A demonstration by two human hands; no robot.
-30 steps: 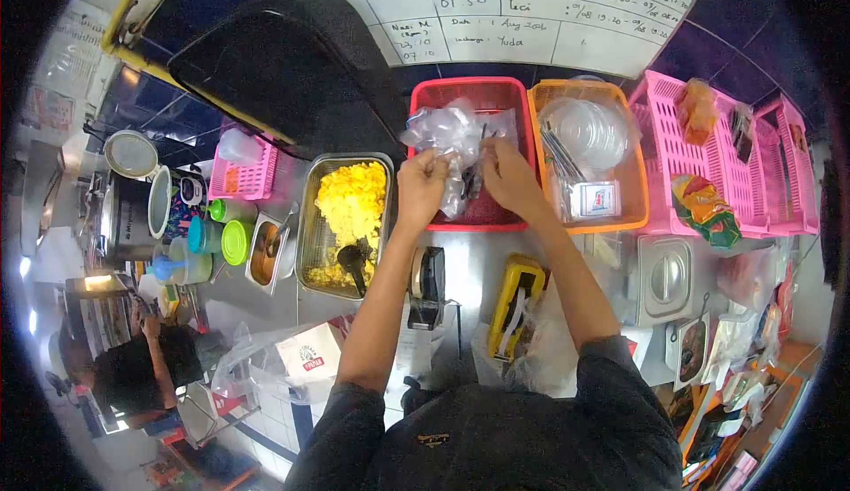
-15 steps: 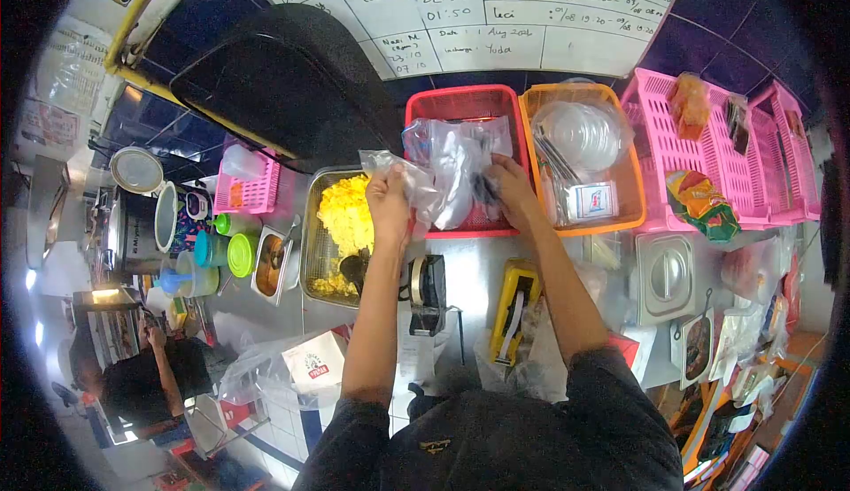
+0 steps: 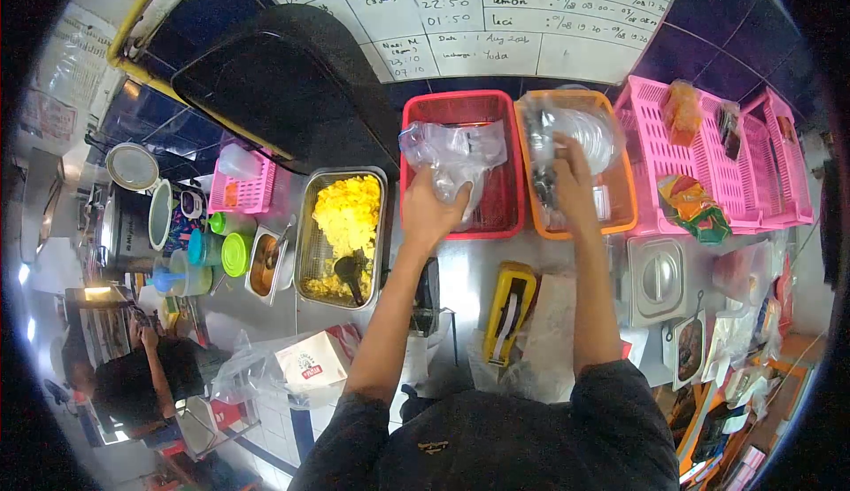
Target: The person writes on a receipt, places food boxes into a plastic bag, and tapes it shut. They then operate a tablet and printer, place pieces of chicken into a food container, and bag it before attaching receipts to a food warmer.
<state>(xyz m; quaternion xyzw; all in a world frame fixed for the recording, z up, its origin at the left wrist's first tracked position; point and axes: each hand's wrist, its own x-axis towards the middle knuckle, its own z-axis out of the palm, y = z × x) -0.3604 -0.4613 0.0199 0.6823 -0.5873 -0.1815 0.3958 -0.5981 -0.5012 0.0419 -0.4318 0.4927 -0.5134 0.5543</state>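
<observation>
Since the earlier frame our right grip (image 3: 571, 181) has left the red plastic basket (image 3: 503, 222) and crossed into the orange plastic basket (image 3: 625, 218) beside it. Our left grip (image 3: 432, 212) has slid from above the tray to the red basket's near edge, and the crumpled clear plastic bag (image 3: 453, 154) has gone with it.

Our left grip is clenched on the lower end of that bag. The bag stands up out of it and spreads over the inside of the red basket.

Our right grip rests against a clear plastic packet of dark cutlery (image 3: 538, 159) standing at the left side of the orange basket. The fingers bend toward the packet, but we cannot tell whether they have closed on it. A stack of clear round lids (image 3: 598, 132) lies just behind that hand in the same basket.

Left of the red basket sits a rectangular steel tray of yellow food (image 3: 347, 208), with a black ladle (image 3: 351, 270) lying in its near end. On the steel surface (image 3: 465, 270) between our forearms are a black tape dispenser (image 3: 431, 292) and a yellow tape dispenser (image 3: 509, 309). Pink slatted baskets (image 3: 660, 150) stand to the right of the orange one. A handwritten whiteboard (image 3: 496, 13) hangs above the baskets. Another person in a dark top (image 3: 133, 376) is far off to the lower left.
</observation>
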